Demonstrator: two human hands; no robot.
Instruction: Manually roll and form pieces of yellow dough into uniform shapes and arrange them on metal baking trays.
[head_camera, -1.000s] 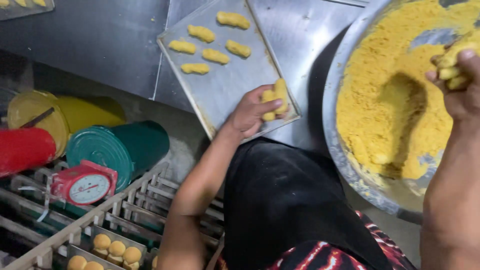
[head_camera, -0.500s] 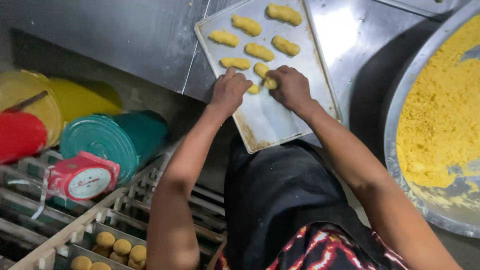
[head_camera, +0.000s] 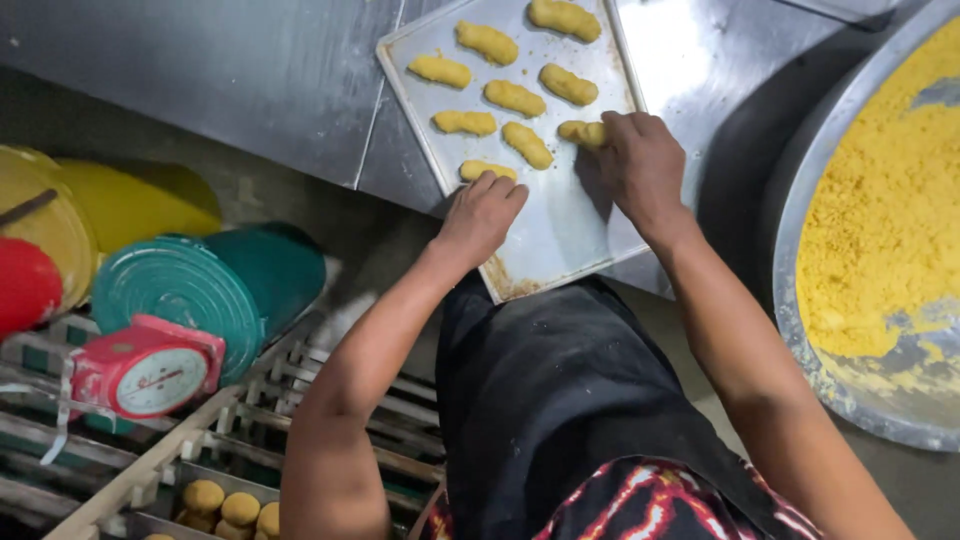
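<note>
Under right-hand fingers (head_camera: 618, 128): dough piece (head_camera: 578, 131)

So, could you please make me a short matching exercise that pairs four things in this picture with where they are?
Things:
1. Tray
2. Scale
3. Big pan
4. Green tub

Places:
A. Far right, holding yellow crumbs
B. Under both hands, on the steel table
C. Lower left, red, on the rack
D. Lying on its side, just above the scale

Pairs: 1-B, 2-C, 3-A, 4-D

The left hand rests by the nearest dough piece; the right hand touches another piece.
</note>
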